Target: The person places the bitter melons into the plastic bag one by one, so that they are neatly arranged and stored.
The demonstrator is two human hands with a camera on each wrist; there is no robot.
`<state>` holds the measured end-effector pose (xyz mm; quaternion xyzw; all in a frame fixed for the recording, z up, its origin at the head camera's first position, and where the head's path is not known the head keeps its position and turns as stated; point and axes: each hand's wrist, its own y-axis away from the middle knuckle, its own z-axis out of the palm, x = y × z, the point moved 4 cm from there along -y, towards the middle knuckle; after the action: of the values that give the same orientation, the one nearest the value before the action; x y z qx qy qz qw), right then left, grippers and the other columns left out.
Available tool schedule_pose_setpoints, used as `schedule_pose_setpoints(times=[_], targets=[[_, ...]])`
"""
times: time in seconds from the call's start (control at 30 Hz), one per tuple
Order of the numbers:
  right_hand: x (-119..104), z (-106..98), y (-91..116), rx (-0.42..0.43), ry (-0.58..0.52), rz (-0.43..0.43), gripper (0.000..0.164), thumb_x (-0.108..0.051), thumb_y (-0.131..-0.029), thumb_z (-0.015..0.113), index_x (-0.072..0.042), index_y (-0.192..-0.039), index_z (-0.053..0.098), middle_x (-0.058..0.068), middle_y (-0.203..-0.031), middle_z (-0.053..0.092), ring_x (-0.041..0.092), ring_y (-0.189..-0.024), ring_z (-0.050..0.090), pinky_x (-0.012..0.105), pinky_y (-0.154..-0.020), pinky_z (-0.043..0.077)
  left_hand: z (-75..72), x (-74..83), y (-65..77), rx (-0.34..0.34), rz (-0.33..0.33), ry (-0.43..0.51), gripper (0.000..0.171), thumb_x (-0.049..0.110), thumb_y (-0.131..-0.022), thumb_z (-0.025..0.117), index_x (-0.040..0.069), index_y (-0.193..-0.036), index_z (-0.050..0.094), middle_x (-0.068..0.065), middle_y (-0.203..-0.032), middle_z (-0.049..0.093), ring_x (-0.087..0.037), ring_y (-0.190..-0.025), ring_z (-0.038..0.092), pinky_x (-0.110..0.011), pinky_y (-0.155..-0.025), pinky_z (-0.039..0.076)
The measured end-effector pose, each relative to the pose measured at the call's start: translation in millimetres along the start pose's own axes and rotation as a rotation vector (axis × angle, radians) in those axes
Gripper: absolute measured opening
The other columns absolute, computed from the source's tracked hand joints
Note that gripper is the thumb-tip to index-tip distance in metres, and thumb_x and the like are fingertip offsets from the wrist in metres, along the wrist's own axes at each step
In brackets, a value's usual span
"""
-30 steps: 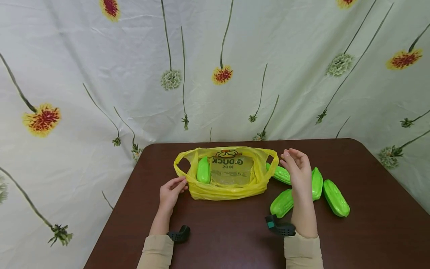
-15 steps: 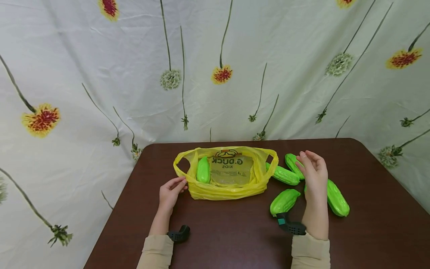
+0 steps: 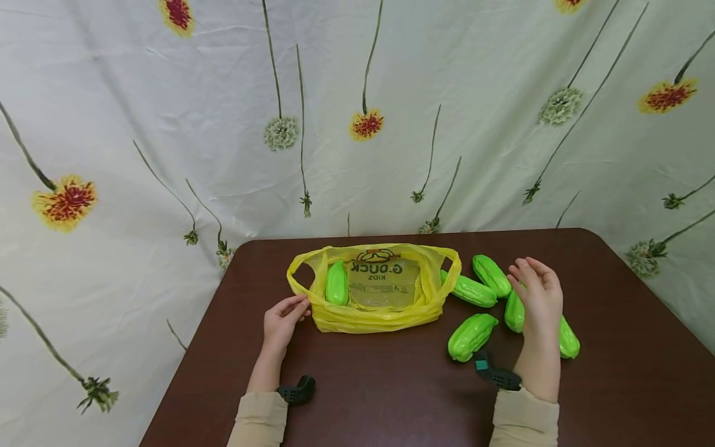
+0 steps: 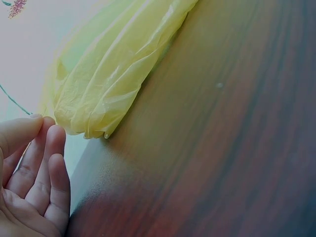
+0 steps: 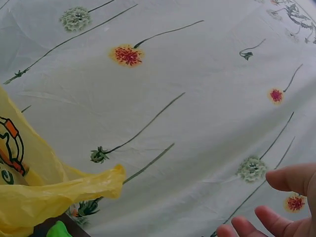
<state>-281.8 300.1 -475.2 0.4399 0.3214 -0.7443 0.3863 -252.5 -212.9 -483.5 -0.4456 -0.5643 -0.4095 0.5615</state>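
Observation:
A yellow plastic carrier bag point(image 3: 371, 320) lies on the table with its mouth spread, lettering showing on its inner wall. Inside, at its left, is one bright green ridged gourd point(image 3: 337, 284). My left hand point(image 3: 280, 326) pinches the bag's left handle edge between thumb and fingertip, clear in the left wrist view, where the bag point(image 4: 106, 84) hangs in folds. Right of the bag, my right hand point(image 3: 539, 304) is raised over several loose gourds point(image 3: 472, 336), fingers loosely bent and holding nothing. It partly hides two of them, including the rightmost gourd point(image 3: 568, 340).
The dark brown table point(image 3: 385, 385) has rounded far corners. Behind it hangs a white cloth point(image 3: 223, 93) printed with flowers. Black bands sit on both wrists, including the right wrist's device point(image 3: 497, 374). One gourd point(image 3: 475, 290) lies close against the bag's right handle.
My right hand has moved rightward, away from the bag's right handle and over the loose gourds, uncovering some behind it. My left hand and the bag stay where they were.

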Motion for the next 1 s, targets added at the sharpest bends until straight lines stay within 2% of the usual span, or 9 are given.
schedule_pose_setpoints(times=[0.23,0.43,0.7,1.0], targets=[[-8,-25,0,0.034,-0.04,0.027,0.054,-0.026,-0.084,0.071,-0.007,-0.13,0.047,0.012,-0.125,0.054,0.025,-0.109,0.059,0.029,-0.083,0.051,-0.1,2.1,0.4,0.001,0.002,0.0,0.027,0.014,-0.087,0.068,-0.003,-0.108,0.067,-0.002,-0.092,0.069,-0.014,-0.072,0.067,-0.024,-0.069,0.053],[-8,-48,-4,0.144,-0.075,0.077,0.064,-0.029,-0.079,0.076,-0.006,-0.13,0.046,0.013,-0.128,0.052,0.029,-0.114,0.055,0.027,-0.079,0.052,-0.1,2.7,0.5,0.0,-0.001,0.003,0.027,0.012,-0.087,0.068,-0.003,-0.109,0.067,0.0,-0.091,0.069,-0.015,-0.073,0.067,-0.024,-0.069,0.053],[-21,-56,7,0.225,-0.111,0.141,0.066,-0.024,-0.072,0.082,-0.007,-0.127,0.049,0.008,-0.124,0.052,0.025,-0.111,0.057,0.023,-0.074,0.053,0.0,0.7,-0.1,-0.002,0.003,0.006,0.027,0.013,-0.087,0.068,-0.003,-0.108,0.067,-0.002,-0.091,0.069,-0.015,-0.073,0.067,-0.025,-0.07,0.053],[-37,-68,19,0.286,-0.102,0.21,0.069,-0.022,-0.073,0.081,-0.007,-0.13,0.047,0.003,-0.122,0.053,0.018,-0.104,0.06,0.02,-0.069,0.053,-0.5,-0.3,-0.7,-0.003,0.008,0.006,0.027,0.012,-0.086,0.069,-0.004,-0.108,0.067,-0.004,-0.091,0.07,-0.015,-0.072,0.067,-0.024,-0.069,0.053]])
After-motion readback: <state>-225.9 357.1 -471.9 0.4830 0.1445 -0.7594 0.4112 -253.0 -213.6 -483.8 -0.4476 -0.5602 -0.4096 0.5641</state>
